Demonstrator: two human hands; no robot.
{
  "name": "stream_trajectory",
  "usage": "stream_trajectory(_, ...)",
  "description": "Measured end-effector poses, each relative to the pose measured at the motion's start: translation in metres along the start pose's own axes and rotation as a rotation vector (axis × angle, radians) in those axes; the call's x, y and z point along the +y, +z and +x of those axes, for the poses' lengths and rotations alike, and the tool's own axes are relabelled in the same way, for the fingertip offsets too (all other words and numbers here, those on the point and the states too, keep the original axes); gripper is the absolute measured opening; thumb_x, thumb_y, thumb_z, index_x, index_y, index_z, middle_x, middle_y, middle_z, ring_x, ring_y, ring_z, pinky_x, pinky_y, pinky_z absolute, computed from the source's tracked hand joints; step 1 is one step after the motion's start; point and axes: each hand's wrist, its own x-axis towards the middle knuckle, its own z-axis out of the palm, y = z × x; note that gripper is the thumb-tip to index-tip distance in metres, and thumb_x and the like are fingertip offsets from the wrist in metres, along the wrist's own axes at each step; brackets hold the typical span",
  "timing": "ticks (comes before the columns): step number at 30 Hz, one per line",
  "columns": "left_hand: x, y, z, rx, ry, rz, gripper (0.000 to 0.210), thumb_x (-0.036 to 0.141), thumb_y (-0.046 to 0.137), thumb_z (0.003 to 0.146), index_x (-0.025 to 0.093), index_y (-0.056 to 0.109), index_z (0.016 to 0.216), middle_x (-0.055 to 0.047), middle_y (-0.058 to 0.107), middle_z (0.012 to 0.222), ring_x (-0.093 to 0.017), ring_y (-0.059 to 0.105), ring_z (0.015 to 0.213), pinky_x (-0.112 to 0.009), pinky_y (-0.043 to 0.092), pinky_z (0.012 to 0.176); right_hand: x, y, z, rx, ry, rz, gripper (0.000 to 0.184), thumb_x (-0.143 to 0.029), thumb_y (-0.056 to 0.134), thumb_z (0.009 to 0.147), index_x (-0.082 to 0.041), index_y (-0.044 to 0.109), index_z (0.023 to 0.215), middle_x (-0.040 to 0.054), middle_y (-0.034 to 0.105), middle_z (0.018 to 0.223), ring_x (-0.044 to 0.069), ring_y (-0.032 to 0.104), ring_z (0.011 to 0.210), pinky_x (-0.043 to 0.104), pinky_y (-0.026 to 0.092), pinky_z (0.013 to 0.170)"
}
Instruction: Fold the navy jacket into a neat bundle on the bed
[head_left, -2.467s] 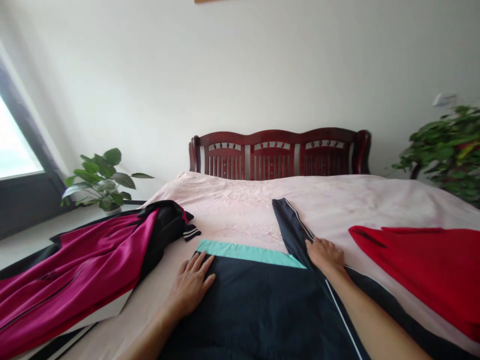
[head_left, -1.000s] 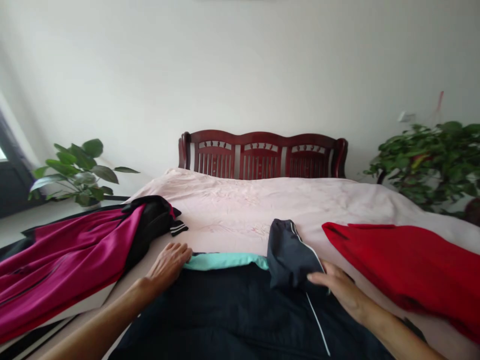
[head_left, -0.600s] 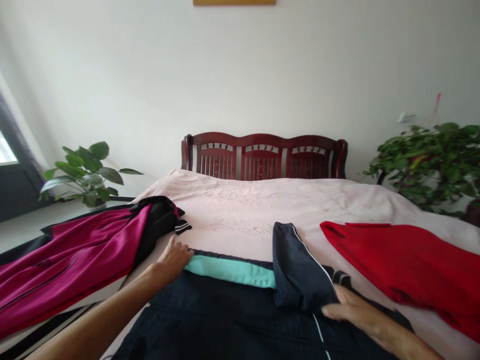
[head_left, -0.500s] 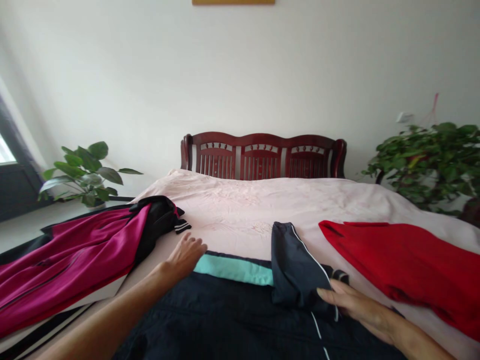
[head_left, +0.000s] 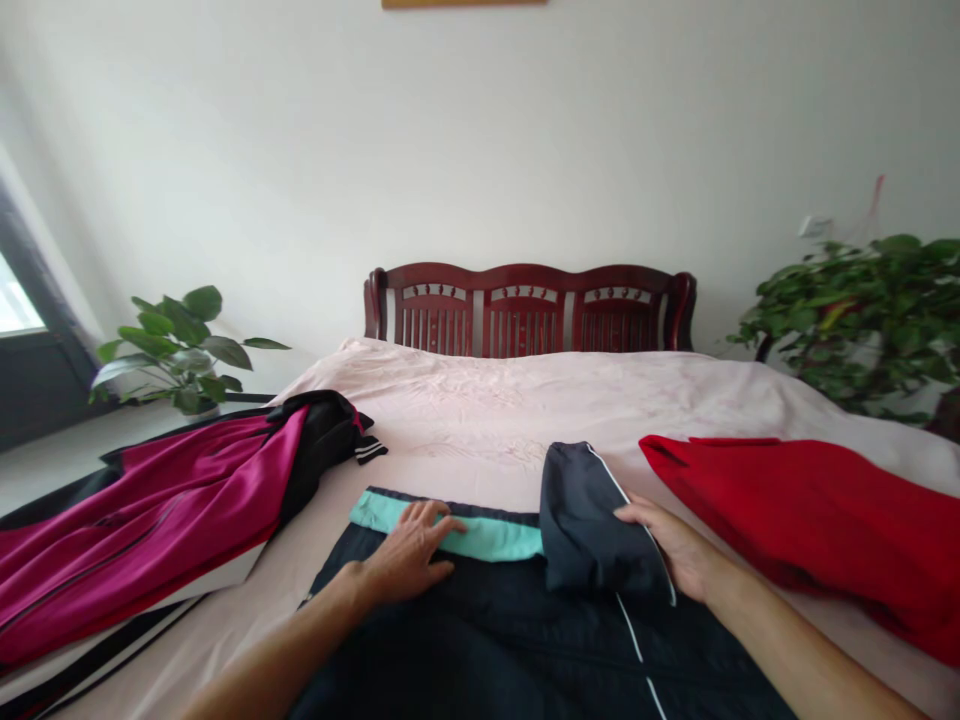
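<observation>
A navy jacket (head_left: 480,650) with white piping is spread on the bed in front of me. A teal band (head_left: 499,540) runs along its far edge. Flat on that band and the cloth just below it lies my left hand (head_left: 412,548), fingers apart. One sleeve (head_left: 581,525) is folded over the right part of the jacket, its white piping facing outward. My right hand (head_left: 675,540) pinches this sleeve at its outer edge, thumb on top; the other fingers are mostly hidden by the cloth.
A magenta and black jacket (head_left: 217,490) lies left on the pale pink bedspread (head_left: 450,400); a red garment (head_left: 802,525) lies right. Beyond stand a dark red wooden headboard (head_left: 523,315), a leafy potted plant (head_left: 180,340) at left and a bushier plant (head_left: 862,320) at right.
My left hand has moved right and down from the jacket's far left corner onto the teal band. Higher along the folded sleeve's edge, my right hand now grips farther from me.
</observation>
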Motion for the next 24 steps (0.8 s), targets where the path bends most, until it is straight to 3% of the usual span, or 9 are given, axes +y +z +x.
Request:
stream_trajectory(4,-0.031,-0.019,-0.016,0.019,-0.152,0.212,0.039,0.020,0.056,0.084,0.029,0.059,0.122,-0.007,0.056,0.123,-0.027,0.052,0.113,-0.047,0.036,0.104,0.008,-0.010,-0.014,-0.015,-0.029,0.081,0.055,-0.010,0.062,0.070,-0.022,0.062,0.124,0.0025,0.078,0.085,0.020,0.073,0.069,0.029,0.057,0.066)
stream_trajectory(6,-0.040,-0.025,-0.023,-0.022,-0.208,0.266,0.032,0.016,0.046,0.088,0.025,0.062,0.114,-0.007,0.061,0.111,-0.025,0.056,0.105,-0.042,0.041,0.097,0.016,-0.017,-0.019,0.029,0.064,0.084,0.048,-0.013,0.063,0.073,-0.018,0.065,0.121,0.0054,0.078,0.083,0.022,0.074,0.072,0.030,0.059,0.068)
stream_trajectory(9,-0.044,-0.033,-0.028,-0.096,-0.166,0.305,0.033,0.011,0.037,0.089,0.021,0.064,0.106,-0.008,0.064,0.102,-0.024,0.059,0.097,-0.037,0.043,0.088,0.022,-0.022,-0.020,0.117,0.203,0.095,0.038,-0.023,0.065,0.080,-0.012,0.066,0.116,0.0110,0.077,0.081,0.024,0.075,0.075,0.034,0.060,0.073)
stream_trajectory(13,-0.036,-0.044,-0.020,-0.146,-0.130,0.181,0.024,0.020,0.043,0.089,0.022,0.067,0.095,-0.005,0.068,0.092,-0.022,0.062,0.085,-0.034,0.043,0.081,0.010,-0.011,-0.015,0.117,0.008,0.064,0.051,-0.022,0.066,0.079,-0.017,0.059,0.130,0.0083,0.078,0.093,0.021,0.074,0.078,0.032,0.059,0.076)
stream_trajectory(15,-0.030,-0.045,-0.006,-0.140,-0.186,-0.040,0.027,0.032,0.044,0.092,0.022,0.068,0.088,-0.004,0.069,0.085,-0.021,0.063,0.081,-0.032,0.044,0.077,-0.001,0.001,-0.015,-0.065,-0.089,-0.016,0.061,-0.019,0.068,0.075,-0.022,0.057,0.135,0.0057,0.077,0.107,0.021,0.073,0.090,0.032,0.057,0.084)
stream_trajectory(17,-0.019,-0.043,0.012,-0.107,-0.262,-0.348,0.034,0.044,0.046,0.093,0.019,0.070,0.092,-0.005,0.071,0.084,-0.021,0.065,0.080,-0.032,0.047,0.075,-0.011,0.018,-0.019,-0.358,-0.092,-0.138,0.067,-0.018,0.071,0.069,-0.024,0.058,0.135,0.0044,0.071,0.122,0.022,0.068,0.109,0.033,0.052,0.096)
stream_trajectory(20,0.003,-0.032,0.038,-0.090,-0.379,-0.931,0.053,0.054,0.060,0.086,0.016,0.062,0.123,-0.011,0.073,0.108,-0.025,0.069,0.095,-0.037,0.051,0.085,-0.021,0.045,-0.030,-0.740,-0.005,-0.406,0.069,-0.018,0.076,0.062,-0.022,0.064,0.130,0.0049,0.066,0.132,0.025,0.057,0.126,0.036,0.040,0.110)
stream_trajectory(22,0.021,-0.020,0.049,-0.107,-0.411,-1.319,0.071,0.054,0.070,0.080,0.019,0.052,0.139,-0.014,0.068,0.127,-0.027,0.067,0.109,-0.039,0.049,0.096,-0.023,0.059,-0.037,-0.881,0.028,-0.578,0.068,-0.022,0.078,0.063,-0.021,0.066,0.129,0.0055,0.065,0.133,0.026,0.055,0.128,0.038,0.037,0.112)
stream_trajectory(24,0.041,-0.007,0.055,-0.136,-0.438,-1.592,0.074,0.051,0.076,0.077,0.021,0.052,0.140,-0.014,0.067,0.131,-0.027,0.064,0.117,-0.038,0.046,0.102,-0.023,0.067,-0.044,-0.941,0.045,-0.650,0.064,-0.028,0.079,0.066,-0.021,0.067,0.128,0.0059,0.066,0.131,0.028,0.056,0.127,0.040,0.039,0.111)
